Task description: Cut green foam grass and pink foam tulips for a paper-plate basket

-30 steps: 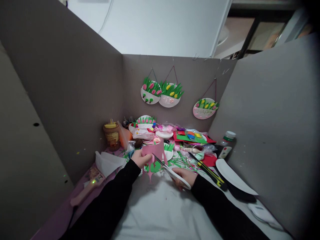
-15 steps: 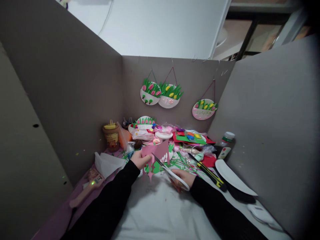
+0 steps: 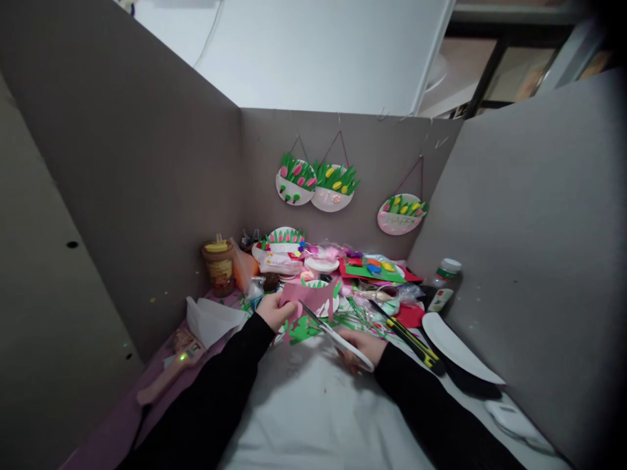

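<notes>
At the left of the cluttered table, a brown jar [image 3: 219, 264] is standing against the cardboard wall. Nearer centre, the left hand [image 3: 275, 311] is pinching a pink foam sheet [image 3: 309, 298], keeping it raised above the green scraps [image 3: 302, 329]. Rightward, the right hand [image 3: 361, 347] is closing around white-handled scissors [image 3: 337, 338], whose blades are meeting the sheet's edge.

- The pink hanging plate [image 3: 402, 215], on the back wall far above and right of the hands, carries pale letters; they look like "HAPPY", but they are too faint to be sure.
- The bottle label [image 3: 440, 297] has print, too small to read.
- No other text can be read.
</notes>
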Motion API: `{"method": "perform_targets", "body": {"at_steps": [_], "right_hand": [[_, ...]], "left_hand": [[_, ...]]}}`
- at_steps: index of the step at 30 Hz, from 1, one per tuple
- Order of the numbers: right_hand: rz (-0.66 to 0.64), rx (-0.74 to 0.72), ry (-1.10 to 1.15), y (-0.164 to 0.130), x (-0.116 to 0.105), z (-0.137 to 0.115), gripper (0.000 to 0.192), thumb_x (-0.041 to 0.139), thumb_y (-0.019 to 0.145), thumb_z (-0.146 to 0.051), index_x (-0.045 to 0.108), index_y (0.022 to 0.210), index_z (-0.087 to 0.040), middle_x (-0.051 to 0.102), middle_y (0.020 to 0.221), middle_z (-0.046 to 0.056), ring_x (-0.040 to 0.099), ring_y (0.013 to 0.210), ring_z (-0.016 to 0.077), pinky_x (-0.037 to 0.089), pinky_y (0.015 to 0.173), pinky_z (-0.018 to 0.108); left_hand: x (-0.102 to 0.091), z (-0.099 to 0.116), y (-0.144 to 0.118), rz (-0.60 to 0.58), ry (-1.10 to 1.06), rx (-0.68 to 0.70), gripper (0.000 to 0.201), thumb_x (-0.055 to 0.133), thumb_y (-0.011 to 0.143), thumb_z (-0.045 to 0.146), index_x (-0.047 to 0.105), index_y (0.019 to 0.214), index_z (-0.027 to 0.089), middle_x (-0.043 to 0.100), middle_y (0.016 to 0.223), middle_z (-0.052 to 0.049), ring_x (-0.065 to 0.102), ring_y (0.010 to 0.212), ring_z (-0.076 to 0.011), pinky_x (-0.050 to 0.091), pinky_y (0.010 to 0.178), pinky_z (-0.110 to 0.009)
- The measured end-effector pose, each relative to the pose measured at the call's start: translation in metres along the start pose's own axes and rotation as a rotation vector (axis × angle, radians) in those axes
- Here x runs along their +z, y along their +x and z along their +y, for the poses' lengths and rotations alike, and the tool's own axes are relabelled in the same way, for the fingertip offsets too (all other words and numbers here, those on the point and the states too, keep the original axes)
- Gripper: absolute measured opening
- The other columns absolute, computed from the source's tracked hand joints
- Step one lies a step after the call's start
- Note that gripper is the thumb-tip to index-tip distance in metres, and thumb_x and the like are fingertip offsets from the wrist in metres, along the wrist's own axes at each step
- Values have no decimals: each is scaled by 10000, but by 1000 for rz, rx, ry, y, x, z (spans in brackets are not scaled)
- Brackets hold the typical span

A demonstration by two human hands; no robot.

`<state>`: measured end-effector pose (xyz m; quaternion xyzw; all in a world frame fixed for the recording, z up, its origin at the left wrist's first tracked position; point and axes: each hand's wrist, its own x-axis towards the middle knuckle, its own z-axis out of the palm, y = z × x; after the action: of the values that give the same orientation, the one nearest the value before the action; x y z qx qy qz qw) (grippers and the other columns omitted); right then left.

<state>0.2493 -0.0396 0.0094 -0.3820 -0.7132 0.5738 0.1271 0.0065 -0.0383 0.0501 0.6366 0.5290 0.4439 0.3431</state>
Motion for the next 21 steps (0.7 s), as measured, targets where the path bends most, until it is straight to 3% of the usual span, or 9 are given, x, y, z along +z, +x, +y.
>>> {"method": "perform_targets", "body": {"at_steps": [10, 21], "right_hand": [[-5, 18, 64, 2, -7, 12, 218, 474, 488, -125, 446, 700, -171, 489, 492, -86, 492, 387, 85, 399, 349, 181], [26, 52, 61, 2, -9, 11, 204, 485, 473, -101, 449, 662, -169, 476, 477, -90, 464, 365, 79, 398, 353, 191]], "left_hand": [[0, 2, -1, 22, 29, 38, 204, 505, 656, 316, 564, 629, 122, 396, 442, 61, 334, 423, -67, 247, 415, -185], [0, 0, 2, 6, -52, 47, 215, 504, 672, 322, 486, 546, 148, 354, 425, 74, 319, 416, -58, 243, 418, -183]]}}
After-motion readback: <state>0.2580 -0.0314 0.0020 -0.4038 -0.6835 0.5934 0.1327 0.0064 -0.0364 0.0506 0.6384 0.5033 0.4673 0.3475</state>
